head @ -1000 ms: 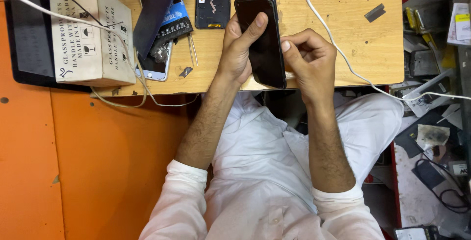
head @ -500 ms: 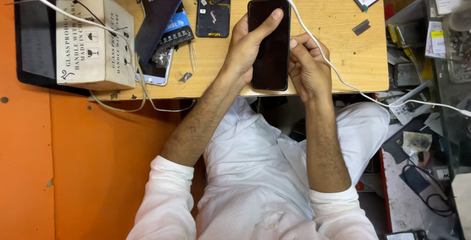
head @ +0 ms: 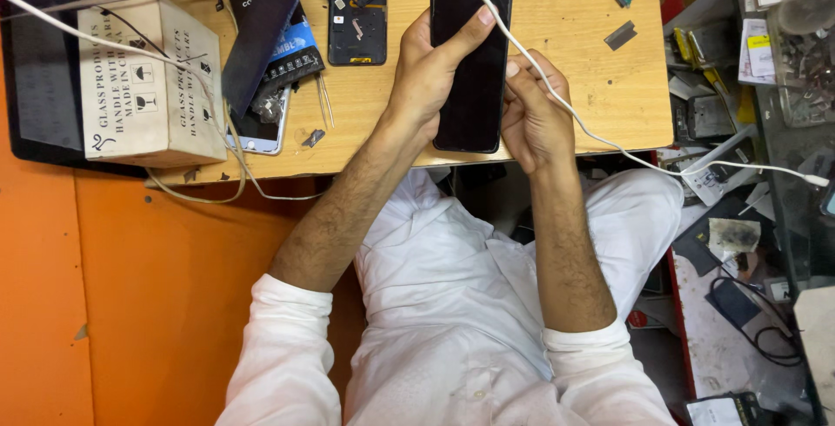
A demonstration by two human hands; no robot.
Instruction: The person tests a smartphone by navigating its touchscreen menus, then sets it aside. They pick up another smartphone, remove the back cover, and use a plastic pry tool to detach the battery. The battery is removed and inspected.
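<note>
Both forearms reach forward over the wooden table (head: pixel 565 52). The left hand (head: pixel 426 78) grips the flat black glass-fronted phone (head: pixel 470 69), thumb across its screen; the right hand (head: pixel 532 117) clasps its right edge, fingers curled.

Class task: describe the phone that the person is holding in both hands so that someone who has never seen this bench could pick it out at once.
Start at the light wooden tabletop. At its near edge the left hand and right hand grip an upright black slab phone with a dark, blank screen. Unlike the opened black phone frame lying beside it, this one is whole and held.
</note>
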